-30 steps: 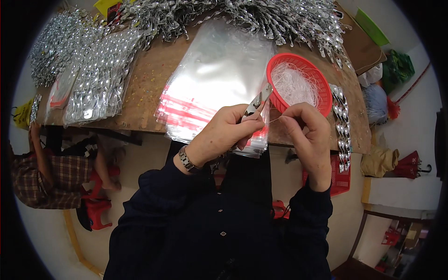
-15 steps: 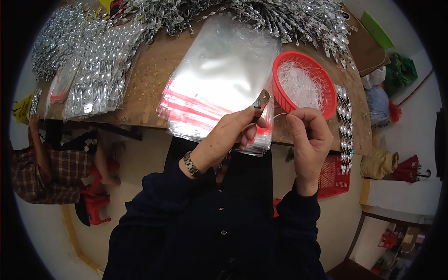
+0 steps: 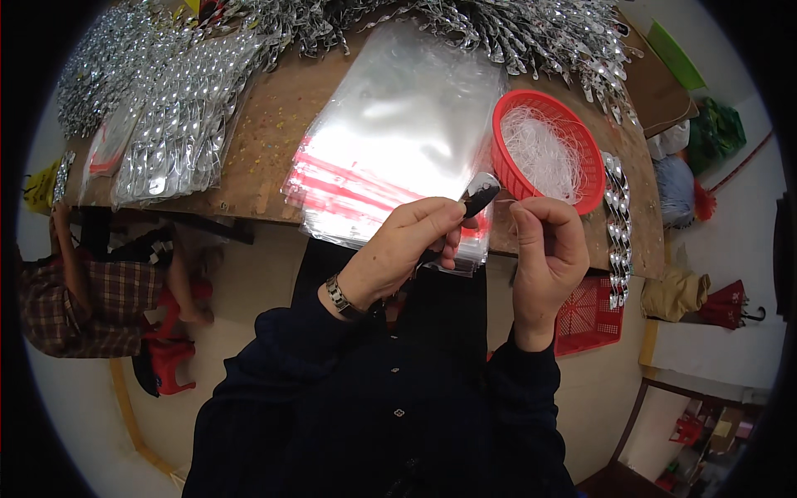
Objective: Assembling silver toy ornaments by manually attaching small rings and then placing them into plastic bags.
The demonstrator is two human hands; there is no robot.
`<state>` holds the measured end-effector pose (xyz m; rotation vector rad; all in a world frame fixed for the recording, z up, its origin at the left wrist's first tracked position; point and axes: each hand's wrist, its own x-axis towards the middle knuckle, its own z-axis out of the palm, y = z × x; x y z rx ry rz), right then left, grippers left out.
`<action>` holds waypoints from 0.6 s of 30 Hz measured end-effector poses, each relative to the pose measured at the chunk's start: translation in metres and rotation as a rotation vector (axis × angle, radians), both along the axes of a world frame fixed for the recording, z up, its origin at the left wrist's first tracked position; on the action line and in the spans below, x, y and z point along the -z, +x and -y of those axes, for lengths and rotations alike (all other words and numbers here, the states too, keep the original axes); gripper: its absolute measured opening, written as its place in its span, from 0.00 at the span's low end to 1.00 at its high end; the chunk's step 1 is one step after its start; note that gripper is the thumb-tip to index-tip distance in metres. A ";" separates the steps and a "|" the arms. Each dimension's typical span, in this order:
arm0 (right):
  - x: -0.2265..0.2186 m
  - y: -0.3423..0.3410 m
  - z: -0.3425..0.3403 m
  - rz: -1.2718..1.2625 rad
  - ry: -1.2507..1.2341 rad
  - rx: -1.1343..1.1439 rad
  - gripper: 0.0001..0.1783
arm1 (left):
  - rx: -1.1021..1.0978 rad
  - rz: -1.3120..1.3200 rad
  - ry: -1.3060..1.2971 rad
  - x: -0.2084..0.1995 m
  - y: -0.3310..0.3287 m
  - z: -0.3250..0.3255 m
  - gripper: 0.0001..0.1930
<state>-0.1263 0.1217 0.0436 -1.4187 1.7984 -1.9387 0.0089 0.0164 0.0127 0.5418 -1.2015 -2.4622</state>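
Note:
My left hand is closed, thumb pressed on a shiny silver twisted strip whose rounded end sticks out to the right. The rest of the strip is mostly hidden by the fingers. Just to the right, my right hand pinches a thin pale thread between thumb and forefinger, close to the strip's end. Beneath the left hand lies a stack of clear plastic bags with red-marked edges. A red plastic basket holding a tangle of white threads stands beyond my right hand.
Silver twisted strips are heaped along the table's far side. Filled clear bags lie at the left. More strips hang over the right edge. Below is a red crate. A person in checked clothing sits at far left.
The silver strip's free end has tipped to the right and down in my left hand. My right hand has moved slightly left, still pinching the thread.

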 end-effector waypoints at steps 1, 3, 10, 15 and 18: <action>0.000 0.001 0.000 -0.001 0.001 -0.002 0.02 | -0.001 -0.012 -0.020 0.001 0.001 0.000 0.13; -0.001 0.005 0.001 -0.082 0.007 0.030 0.03 | -0.004 -0.009 -0.036 0.001 0.003 0.000 0.14; 0.001 0.008 0.006 -0.201 -0.058 0.105 0.05 | -0.024 -0.040 -0.048 -0.003 0.003 -0.002 0.11; 0.003 0.010 0.008 -0.300 -0.097 0.136 0.07 | -0.038 -0.042 -0.036 -0.002 0.003 -0.002 0.11; 0.006 0.007 0.007 -0.323 -0.100 0.145 0.08 | -0.045 -0.046 -0.016 -0.002 0.002 -0.002 0.10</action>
